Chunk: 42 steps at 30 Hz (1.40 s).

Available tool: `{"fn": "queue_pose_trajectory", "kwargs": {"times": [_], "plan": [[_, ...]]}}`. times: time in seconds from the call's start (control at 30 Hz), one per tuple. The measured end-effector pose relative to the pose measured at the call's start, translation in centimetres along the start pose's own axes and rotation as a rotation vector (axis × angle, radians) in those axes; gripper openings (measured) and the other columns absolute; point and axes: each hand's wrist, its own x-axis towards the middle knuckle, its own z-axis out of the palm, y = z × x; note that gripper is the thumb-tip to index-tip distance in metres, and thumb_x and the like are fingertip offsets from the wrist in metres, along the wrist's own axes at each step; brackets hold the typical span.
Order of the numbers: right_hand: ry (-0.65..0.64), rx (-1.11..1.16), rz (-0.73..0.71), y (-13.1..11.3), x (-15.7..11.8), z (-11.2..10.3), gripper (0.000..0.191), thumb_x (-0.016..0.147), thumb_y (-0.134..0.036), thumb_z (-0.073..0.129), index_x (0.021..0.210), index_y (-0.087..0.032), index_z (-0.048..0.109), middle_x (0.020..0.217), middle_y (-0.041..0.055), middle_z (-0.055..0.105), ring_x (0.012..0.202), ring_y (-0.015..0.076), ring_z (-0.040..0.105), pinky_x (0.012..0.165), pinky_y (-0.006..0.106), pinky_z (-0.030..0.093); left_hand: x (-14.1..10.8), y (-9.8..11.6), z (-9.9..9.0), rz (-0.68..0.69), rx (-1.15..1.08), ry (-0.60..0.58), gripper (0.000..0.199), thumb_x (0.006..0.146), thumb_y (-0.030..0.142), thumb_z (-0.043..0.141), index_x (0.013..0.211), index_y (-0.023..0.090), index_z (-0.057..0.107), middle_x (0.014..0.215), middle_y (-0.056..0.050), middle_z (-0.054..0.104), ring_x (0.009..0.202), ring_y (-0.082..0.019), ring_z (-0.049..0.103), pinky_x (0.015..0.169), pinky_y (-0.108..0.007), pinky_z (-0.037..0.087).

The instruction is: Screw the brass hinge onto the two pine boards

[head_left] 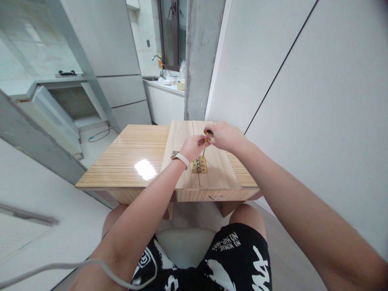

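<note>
Both my hands meet on a screwdriver with a yellow and black handle. Its thin shaft points down at a brass hinge. My right hand is closed around the top of the handle. Pinched fingers of my left hand touch the lower part of the handle; a watch with a pale strap is on that wrist. The hinge lies across the seam between two light wooden boards on the desk. Whether the tip sits in a screw is too small to tell.
The boards rest on a striped wooden desk with a drawer below its front edge. A white wall panel stands close on the right. A grey cable crosses at lower left. Kitchen cabinets, a sink and a faucet are behind.
</note>
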Motion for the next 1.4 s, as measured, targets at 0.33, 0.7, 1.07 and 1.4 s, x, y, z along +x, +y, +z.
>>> {"fn": "queue_pose_trajectory", "kwargs": {"times": [0.33, 0.7, 1.07, 1.4], "plan": [[0.045, 0.006, 0.072, 0.1, 0.3, 1.2, 0.017, 0.095, -0.025, 0.062, 0.102, -0.016, 0.074, 0.103, 0.015, 0.075, 0.097, 0.0263, 0.067, 0.082, 0.033, 0.046, 0.3, -1.0, -1.7, -0.061, -0.139, -0.093, 0.029, 0.088, 0.029, 0.073, 0.113, 0.015, 0.071, 0.108, -0.012, 0.077, 0.097, -0.02, 0.073, 0.087, -0.031, 0.057], [0.173, 0.27, 0.152, 0.3, -1.7, 2.6, 0.034, 0.101, -0.027, 0.05, 0.134, -0.021, 0.053, 0.11, 0.0114, 0.073, 0.097, 0.0258, 0.067, 0.082, 0.033, 0.046, -4.1, -9.5, -9.4, -0.4, 0.314, -0.011, 0.018, 0.086, 0.026, 0.069, 0.101, 0.017, 0.073, 0.099, -0.011, 0.077, 0.087, -0.022, 0.071, 0.081, -0.034, 0.056], [0.397, 0.389, 0.292, 1.3, -7.5, 3.0, 0.037, 0.097, -0.036, 0.054, 0.13, -0.02, 0.054, 0.091, 0.0091, 0.071, 0.077, 0.026, 0.067, 0.073, 0.036, 0.049, -2.6, -9.3, -5.5, -0.379, 0.578, -0.031, 0.018, 0.08, 0.037, 0.077, 0.086, 0.02, 0.08, 0.095, -0.011, 0.078, 0.095, -0.025, 0.07, 0.093, -0.035, 0.052], [0.444, 0.465, 0.411, 1.4, -12.8, 6.0, 0.042, 0.097, -0.044, 0.053, 0.133, -0.022, 0.054, 0.087, 0.008, 0.071, 0.073, 0.0267, 0.068, 0.069, 0.039, 0.051, -2.7, -8.2, -4.7, -0.261, 0.34, 0.018, 0.003, 0.084, 0.017, 0.071, 0.085, 0.018, 0.074, 0.088, -0.006, 0.077, 0.084, -0.019, 0.069, 0.081, -0.03, 0.054]]}}
